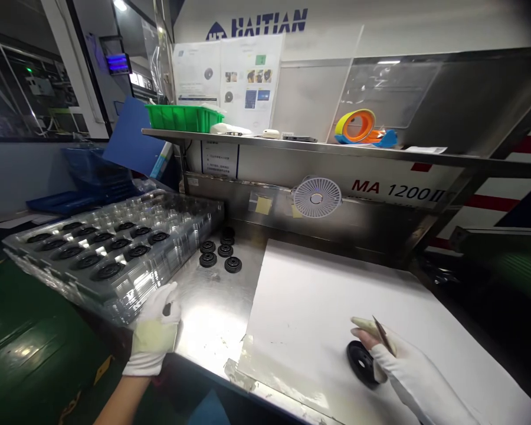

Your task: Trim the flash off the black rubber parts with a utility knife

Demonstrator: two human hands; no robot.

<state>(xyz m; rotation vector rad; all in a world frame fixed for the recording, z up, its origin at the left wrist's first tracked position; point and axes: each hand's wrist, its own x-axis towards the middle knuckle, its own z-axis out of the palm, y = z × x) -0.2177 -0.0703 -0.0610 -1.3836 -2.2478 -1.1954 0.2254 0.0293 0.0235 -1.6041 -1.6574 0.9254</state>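
My right hand (392, 357), in a white glove with some fingertips bare, is closed at the right over a white sheet (305, 301). It grips the edge of a tilted black wheel-like disc (361, 362) with a hole in its middle. A thin pointed blade (384, 335) sticks up between its fingers; its handle is hidden. My left hand (156, 327), in a white glove, rests at the front corner of a stack of clear plastic trays (133, 292), fingers loosely extended. A small dark mark shows on that glove. Several black discs (207, 260) lie on the metal table between trays and sheet.
More black discs (107, 271) sit in the tray's front pockets. A metal shelf (274, 141) runs across the back, carrying a green bin (181, 118) and an orange-and-blue tape dispenser (363, 131). Below the shelf is a small white fan (317, 198).
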